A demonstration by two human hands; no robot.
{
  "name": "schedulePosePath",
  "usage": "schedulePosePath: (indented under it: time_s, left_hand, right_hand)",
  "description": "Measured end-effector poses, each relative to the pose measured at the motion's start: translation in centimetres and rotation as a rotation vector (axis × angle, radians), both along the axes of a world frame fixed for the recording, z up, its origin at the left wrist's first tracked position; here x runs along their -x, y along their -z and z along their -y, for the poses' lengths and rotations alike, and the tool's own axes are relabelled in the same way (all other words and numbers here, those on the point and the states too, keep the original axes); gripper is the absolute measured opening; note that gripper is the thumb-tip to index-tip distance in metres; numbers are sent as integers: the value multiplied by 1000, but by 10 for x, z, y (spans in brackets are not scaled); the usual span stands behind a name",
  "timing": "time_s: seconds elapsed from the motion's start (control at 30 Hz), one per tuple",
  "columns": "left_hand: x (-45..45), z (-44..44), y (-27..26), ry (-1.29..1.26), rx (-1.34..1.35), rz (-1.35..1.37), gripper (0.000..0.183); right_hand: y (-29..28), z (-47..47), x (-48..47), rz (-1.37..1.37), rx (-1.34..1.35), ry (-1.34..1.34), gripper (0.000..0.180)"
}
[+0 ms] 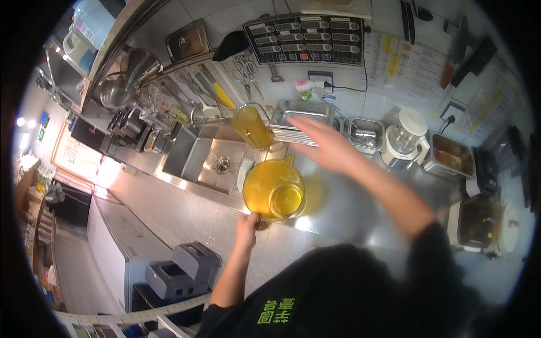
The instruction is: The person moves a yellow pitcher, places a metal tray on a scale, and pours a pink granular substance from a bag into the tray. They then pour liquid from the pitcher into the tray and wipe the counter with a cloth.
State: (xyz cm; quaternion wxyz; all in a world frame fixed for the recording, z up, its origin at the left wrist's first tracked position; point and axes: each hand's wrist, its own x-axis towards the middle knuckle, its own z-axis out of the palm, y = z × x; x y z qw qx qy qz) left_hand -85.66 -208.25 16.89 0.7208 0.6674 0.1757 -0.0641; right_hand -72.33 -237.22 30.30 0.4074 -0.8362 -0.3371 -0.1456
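My left hand (246, 231) grips a translucent yellow plastic pitcher (260, 183) at its lower edge in the picture, probably by the handle. The spout points towards the wall. A smaller round yellow form (288, 200) shows at the pitcher's right side; whether it is the base or another vessel is unclear. My right hand (321, 143), slightly blurred, is stretched out with nothing in it, in front of a stack of stainless-steel pans (300, 110). Left of that stack stands a tall clear pitcher of yellow-orange contents (253, 129).
A steel sink (215, 158) lies left of the pitcher, set into the steel counter (355, 203). A white blender-like appliance (403, 139) and a steel container of brown contents (450, 156) line the wall. A multi-timer panel (306, 40) and knives (456, 50) hang above.
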Motion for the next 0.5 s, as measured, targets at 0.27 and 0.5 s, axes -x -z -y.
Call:
schedulePosePath:
  time_s: [0.27,0.5]
  left_hand:
    - [17,-23,48,-122,40,69,30]
    - [8,1,-3,-163,-138,-120,30]
  right_hand:
    - [-111,-248,-273,44,516,739,43]
    - [-83,-239,-294,417,62,400,33]
